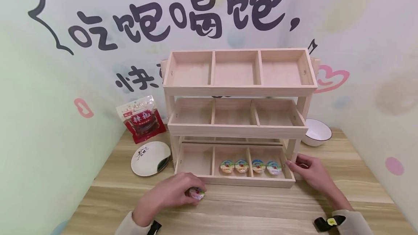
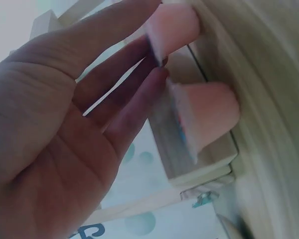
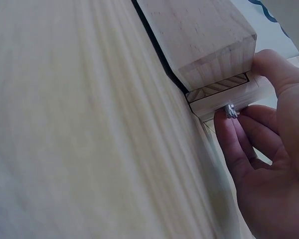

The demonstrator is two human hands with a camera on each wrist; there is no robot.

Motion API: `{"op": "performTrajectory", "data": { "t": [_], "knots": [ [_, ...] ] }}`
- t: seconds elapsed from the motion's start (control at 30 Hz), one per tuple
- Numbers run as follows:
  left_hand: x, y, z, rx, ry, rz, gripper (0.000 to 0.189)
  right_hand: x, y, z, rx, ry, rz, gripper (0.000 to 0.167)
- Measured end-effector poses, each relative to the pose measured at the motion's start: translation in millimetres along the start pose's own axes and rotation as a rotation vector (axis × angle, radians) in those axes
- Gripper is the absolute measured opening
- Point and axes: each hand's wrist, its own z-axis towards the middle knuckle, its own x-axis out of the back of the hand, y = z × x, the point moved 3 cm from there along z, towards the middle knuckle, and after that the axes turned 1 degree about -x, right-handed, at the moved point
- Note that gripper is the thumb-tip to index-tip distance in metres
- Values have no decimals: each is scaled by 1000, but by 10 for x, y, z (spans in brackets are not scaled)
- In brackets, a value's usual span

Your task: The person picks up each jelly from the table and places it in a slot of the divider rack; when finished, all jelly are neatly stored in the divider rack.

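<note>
My left hand (image 1: 177, 191) pinches a small jelly cup (image 1: 197, 193) low over the table before the wooden rack (image 1: 235, 182). In the left wrist view this pink jelly cup (image 2: 177, 27) lies between thumb and fingers. Beside the fingertips stands a second pink jelly cup (image 2: 212, 117), which the hand hides in the head view. My right hand (image 1: 311, 171) grips the right end of the rack's bottom tier, thumb on its wall. Below the fingers a metal bolt (image 3: 230, 110) shows. Several lidded jelly cups (image 1: 241, 166) lie in that tier's middle and right compartments.
The rack has three tiers, each with dividers (image 1: 213, 68). To its left a red and clear food pouch (image 1: 143, 122) leans against the wall behind a white plate (image 1: 148, 159). A white bowl (image 1: 316, 132) stands behind on the right. Walls border the wooden table (image 1: 248, 213).
</note>
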Motion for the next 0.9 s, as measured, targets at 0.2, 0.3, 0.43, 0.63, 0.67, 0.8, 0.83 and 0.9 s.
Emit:
{"op": "performTrajectory", "data": {
  "t": [0.2,0.3,0.43,0.63,0.67,0.8,0.83,0.9],
  "knots": [
    [-73,36,44,-7,25,36,27,1,-33,-9,7,10,10,56],
    [-115,33,49,-24,43,48,27,3,-48,-9,15,11,15,55],
    [-130,29,27,-67,95,31,29,1,-60,-2,17,9,13,56],
    [-74,60,7,-91,195,-31,33,-4,-62,1,21,12,21,55],
    [-57,62,8,-87,214,-35,34,-4,-61,-2,23,13,24,54],
    [29,43,15,-88,299,-41,37,2,-51,-14,25,19,30,53],
    [54,30,17,-89,322,-40,37,2,-49,-16,26,18,30,53],
    [101,-8,21,-88,373,-31,37,2,-42,-20,26,19,28,53]
  ]
}}
